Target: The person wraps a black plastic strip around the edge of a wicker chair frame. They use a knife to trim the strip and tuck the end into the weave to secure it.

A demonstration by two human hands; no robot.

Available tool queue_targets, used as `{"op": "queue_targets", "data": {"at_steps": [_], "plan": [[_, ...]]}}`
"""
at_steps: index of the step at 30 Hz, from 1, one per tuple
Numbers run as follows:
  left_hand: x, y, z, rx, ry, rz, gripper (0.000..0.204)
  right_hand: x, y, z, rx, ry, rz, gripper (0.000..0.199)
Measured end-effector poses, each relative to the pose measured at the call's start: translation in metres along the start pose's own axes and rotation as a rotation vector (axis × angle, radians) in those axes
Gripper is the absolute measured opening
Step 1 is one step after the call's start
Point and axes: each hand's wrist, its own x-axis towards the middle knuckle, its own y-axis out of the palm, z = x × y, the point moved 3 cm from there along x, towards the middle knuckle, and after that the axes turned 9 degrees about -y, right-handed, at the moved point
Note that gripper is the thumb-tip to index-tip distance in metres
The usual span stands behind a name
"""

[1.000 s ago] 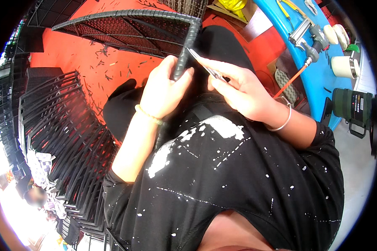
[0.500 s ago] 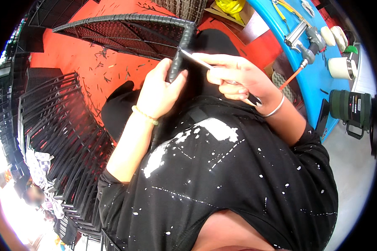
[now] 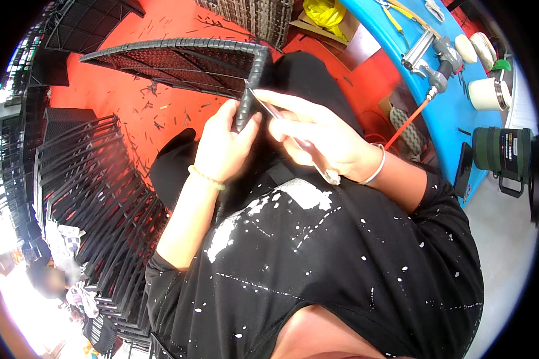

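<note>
A black woven panel [image 3: 179, 64] stands beyond my knees, its frame wound with flat black strip. My left hand [image 3: 224, 143] is closed around the wrapped bar [image 3: 258, 69] at the panel's near right corner, thumb on the right side. In my right hand [image 3: 329, 134] is a slim, shiny metal tool with a pointed blade [image 3: 268, 107]. The tool's tip lies against or just beside the wrapped bar, above the left fingers; I cannot tell whether it touches. Its other end shows below the right palm. The exact kind of tool is unclear.
Black frames [image 3: 96, 191] are stacked at the left. Dark scraps litter the red floor [image 3: 126, 119]. On the blue table [image 3: 395, 27] at the right lie a pneumatic tool [image 3: 443, 72] with an orange hose, a white cup [image 3: 488, 94], and a green cylindrical container [image 3: 502, 152].
My right hand has turned and come slightly left and down, so the tool now points more steeply up-left. My left hand keeps its hold on the bar. The view has shifted a little.
</note>
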Motion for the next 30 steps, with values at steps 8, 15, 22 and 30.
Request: {"op": "queue_targets", "data": {"at_steps": [8,15,22,30], "plan": [[-0.005,-0.003,-0.005,0.043,-0.060,-0.049,0.019,0.003,0.007,-0.014,-0.267,-0.116,0.085,0.059],[-0.024,-0.018,-0.026,-0.156,0.043,-0.175,0.014,0.010,-0.002,-0.009,-0.517,-0.336,0.039,0.027],[-0.049,-0.016,-0.040,-0.472,-0.416,0.336,0.032,0.022,0.011,-0.005,-0.907,-0.619,0.103,0.025],[-0.057,-0.007,-0.046,-0.901,-0.697,0.350,0.028,0.022,0.001,0.008,-1.005,-0.571,0.234,0.024]]}}
